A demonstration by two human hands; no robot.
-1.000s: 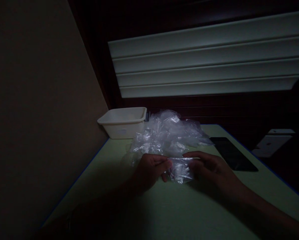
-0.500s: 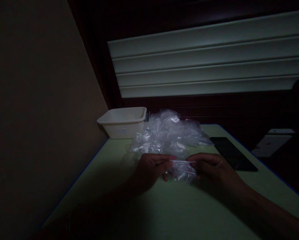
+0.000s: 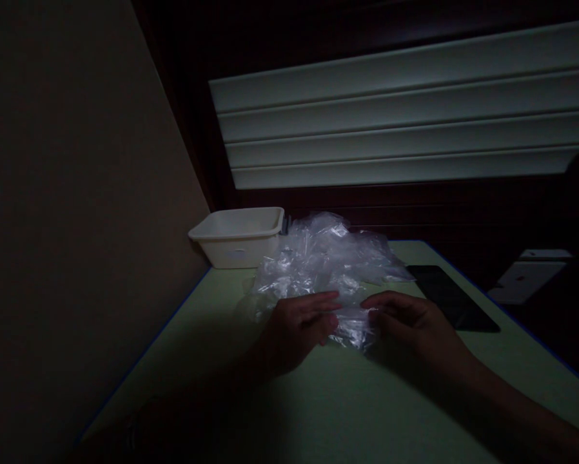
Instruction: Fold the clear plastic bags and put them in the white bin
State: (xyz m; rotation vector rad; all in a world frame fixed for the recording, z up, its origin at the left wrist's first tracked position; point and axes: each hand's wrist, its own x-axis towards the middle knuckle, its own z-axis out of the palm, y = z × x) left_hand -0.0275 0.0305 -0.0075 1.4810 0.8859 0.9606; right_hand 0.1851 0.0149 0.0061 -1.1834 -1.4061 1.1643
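Observation:
A small clear plastic bag (image 3: 353, 327) hangs between my two hands just above the pale green table (image 3: 347, 406). My left hand (image 3: 296, 328) pinches its left top corner with closed fingers. My right hand (image 3: 412, 325) grips its right top corner the same way. Right behind them lies a heap of crumpled clear plastic bags (image 3: 325, 258). The scene is dim, so fine detail of the bag is lost.
A white plastic tub (image 3: 238, 235) stands at the back left by the wall. A black flat phone-like slab (image 3: 451, 296) lies on the right of the table. A pale box (image 3: 529, 274) sits off the table's right edge. Window blinds hang behind.
My two hands have drawn closer together, so the top edge of the small bag, stretched taut half a second ago, has slackened. The heap behind has not moved.

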